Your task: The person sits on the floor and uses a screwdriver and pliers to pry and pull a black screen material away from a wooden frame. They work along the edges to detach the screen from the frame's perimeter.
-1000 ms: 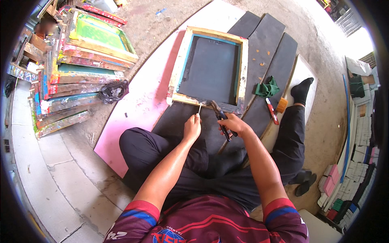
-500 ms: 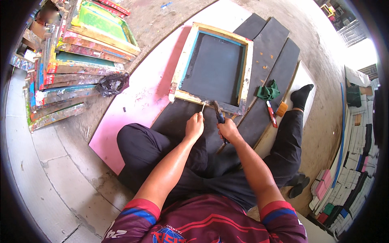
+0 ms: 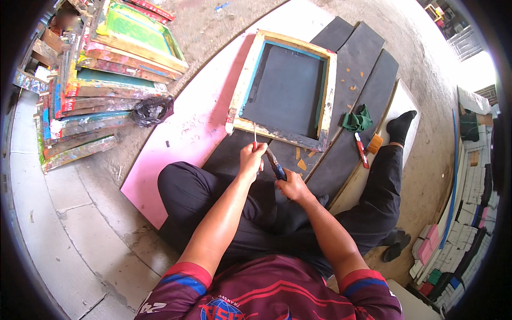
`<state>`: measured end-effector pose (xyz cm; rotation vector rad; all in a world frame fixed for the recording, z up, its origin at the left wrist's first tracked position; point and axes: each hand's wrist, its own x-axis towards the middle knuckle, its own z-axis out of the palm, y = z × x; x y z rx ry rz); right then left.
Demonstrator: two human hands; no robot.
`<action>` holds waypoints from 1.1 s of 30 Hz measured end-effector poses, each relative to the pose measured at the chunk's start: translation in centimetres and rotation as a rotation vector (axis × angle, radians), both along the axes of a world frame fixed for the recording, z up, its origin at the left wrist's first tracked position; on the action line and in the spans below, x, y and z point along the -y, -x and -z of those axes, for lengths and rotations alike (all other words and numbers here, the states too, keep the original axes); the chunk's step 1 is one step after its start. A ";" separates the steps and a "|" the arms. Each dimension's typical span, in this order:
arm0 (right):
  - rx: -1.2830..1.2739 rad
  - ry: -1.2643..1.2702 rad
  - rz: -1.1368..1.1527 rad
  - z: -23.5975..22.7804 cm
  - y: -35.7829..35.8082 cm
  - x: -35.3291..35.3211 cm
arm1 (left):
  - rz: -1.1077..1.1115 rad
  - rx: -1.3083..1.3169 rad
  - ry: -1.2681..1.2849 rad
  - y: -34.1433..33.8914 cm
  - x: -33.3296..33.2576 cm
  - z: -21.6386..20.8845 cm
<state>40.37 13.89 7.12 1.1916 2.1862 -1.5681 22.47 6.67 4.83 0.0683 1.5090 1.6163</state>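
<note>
My left hand point(image 3: 253, 159) is closed round a slim screwdriver point(image 3: 255, 137), its metal shaft pointing up at the near rail of a wooden screen frame point(image 3: 233, 109). In my right hand point(image 3: 293, 185) is a dark-headed pair of pliers point(image 3: 278, 169) with blue on its handles; its head reaches close to my left fingers. The frame lies in front of me, its dark mesh point(image 3: 288, 90) facing up, with yellowish wood and blue paint along the inner edges. Both hands are just on the near side of it, apart from the wood.
Black boards point(image 3: 368, 58) and a pink sheet point(image 3: 160, 160) lie underneath. To the right are a green cloth point(image 3: 357, 118), a red cutter point(image 3: 362, 150) and an orange-brown block point(image 3: 375, 143). Paint-stained frames point(image 3: 101, 101) are stacked at left beside a black plastic bag point(image 3: 152, 111).
Both hands have drawn back from the frame's near rail toward me. The pliers have shifted left, near the left hand; orange scraps on the board now show.
</note>
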 end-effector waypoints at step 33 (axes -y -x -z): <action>0.073 -0.188 0.324 -0.2 5.0 -2.9 | -0.336 -0.683 0.361 8.3 1.6 2.7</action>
